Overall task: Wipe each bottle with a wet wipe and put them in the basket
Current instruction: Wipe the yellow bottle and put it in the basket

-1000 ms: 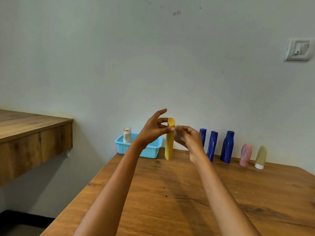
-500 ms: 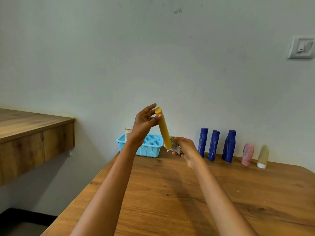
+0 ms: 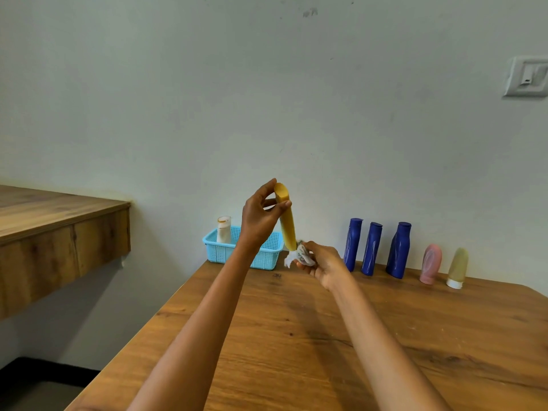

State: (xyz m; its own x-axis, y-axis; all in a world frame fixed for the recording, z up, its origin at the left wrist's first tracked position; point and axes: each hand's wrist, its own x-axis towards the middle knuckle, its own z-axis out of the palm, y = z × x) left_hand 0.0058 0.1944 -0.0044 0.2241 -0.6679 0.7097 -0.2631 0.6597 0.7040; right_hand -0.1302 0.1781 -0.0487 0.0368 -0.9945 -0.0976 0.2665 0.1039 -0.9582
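Observation:
My left hand [image 3: 258, 216] pinches the top end of a slim yellow bottle [image 3: 287, 221], held tilted in the air above the table's far edge. At the bottle's lower end my right hand [image 3: 321, 264] grips a crumpled white wet wipe [image 3: 297, 256] that touches the bottle. Behind my left wrist stands a light blue basket [image 3: 221, 252] with one whitish bottle [image 3: 224, 229] upright in it. Along the wall to the right stand three dark blue bottles [image 3: 372, 249], a pink bottle [image 3: 430, 264] and a pale yellow-green bottle [image 3: 457, 267].
The wooden table [image 3: 296, 336] reaches the wall at the back; its left edge drops to the floor. A second wooden counter [image 3: 53, 223] juts out at the left, apart from the table. A wall switch [image 3: 526, 76] sits at the upper right.
My left hand lifted and tilted the yellow bottle off the table. My right hand slid the wipe from the bottle's upper part down to its lower end.

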